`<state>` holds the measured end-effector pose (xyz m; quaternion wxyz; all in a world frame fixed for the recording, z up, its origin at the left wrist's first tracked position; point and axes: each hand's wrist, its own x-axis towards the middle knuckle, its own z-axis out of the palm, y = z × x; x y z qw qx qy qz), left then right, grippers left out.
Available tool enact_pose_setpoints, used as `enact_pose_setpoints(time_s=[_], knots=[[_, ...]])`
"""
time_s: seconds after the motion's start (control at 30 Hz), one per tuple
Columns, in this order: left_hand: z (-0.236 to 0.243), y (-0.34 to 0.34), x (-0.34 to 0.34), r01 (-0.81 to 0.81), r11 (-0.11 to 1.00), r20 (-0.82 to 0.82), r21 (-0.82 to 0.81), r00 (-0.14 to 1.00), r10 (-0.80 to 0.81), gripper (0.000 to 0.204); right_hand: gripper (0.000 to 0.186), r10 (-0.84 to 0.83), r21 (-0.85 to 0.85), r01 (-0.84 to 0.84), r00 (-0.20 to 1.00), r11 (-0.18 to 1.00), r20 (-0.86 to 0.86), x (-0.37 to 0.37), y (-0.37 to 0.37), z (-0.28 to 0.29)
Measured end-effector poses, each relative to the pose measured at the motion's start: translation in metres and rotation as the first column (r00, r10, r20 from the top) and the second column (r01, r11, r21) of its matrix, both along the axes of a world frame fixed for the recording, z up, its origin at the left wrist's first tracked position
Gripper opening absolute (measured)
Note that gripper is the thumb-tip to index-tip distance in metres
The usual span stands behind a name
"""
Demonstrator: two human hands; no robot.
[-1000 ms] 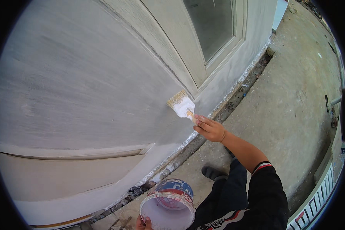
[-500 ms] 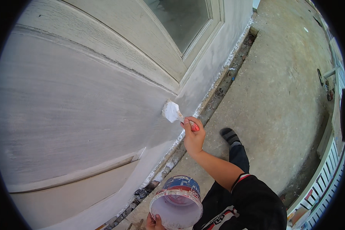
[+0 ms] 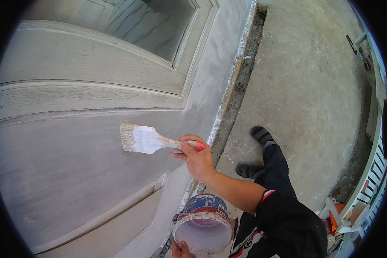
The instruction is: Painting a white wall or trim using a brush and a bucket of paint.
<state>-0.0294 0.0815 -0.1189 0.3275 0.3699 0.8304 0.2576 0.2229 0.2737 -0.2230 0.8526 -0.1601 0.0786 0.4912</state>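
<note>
Head view: right hand (image 3: 198,161) wrapped round the red-ended handle of a broad, white-smeared paintbrush (image 3: 144,139) — bristles pointing left, in front of the grey-white wall (image 3: 69,165), contact hard to tell. Left hand (image 3: 182,250) grips the near rim of a blue-and-red bucket (image 3: 205,202) — below the brush, above the concrete floor (image 3: 296,94).
</note>
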Motion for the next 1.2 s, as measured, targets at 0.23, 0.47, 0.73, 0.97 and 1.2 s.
enact_pose_setpoints(time_s=[0.23, 0.47, 0.73, 0.97, 1.2], knots=[[-0.006, 0.005, 0.016, 0.101, 0.993, 0.063, -0.063, 0.993, -0.097, 0.036, 0.023, 0.002, -0.251, -0.042, 0.988, 0.967, -0.154, 0.024, -0.004, -0.11], [-0.01, 0.003, 0.023, 0.103, 0.993, -0.006, -0.057, 0.995, -0.104, 0.03, 0.021, -0.075, -0.55, 0.07, 0.997, 0.832, 0.014, 0.028, -0.012, -0.177], [-0.007, -0.004, 0.03, 0.06, 0.998, 0.002, -0.004, 0.998, -0.06, 0.029, 0.017, -0.051, -0.531, 0.072, 0.997, 0.844, 0.055, 0.015, -0.002, -0.126], [-0.013, -0.014, 0.014, 0.05, 0.999, 0.043, -0.01, 0.998, -0.05, 0.03, 0.015, -0.027, -0.274, 0.026, 1.0, 0.961, -0.001, 0.003, -0.024, -0.007], [-0.02, -0.024, 0.008, 0.084, 0.995, -0.007, 0.05, 0.996, -0.083, 0.03, 0.022, 0.149, 0.112, -0.138, 0.985, 0.984, -0.087, -0.01, -0.009, 0.001]])
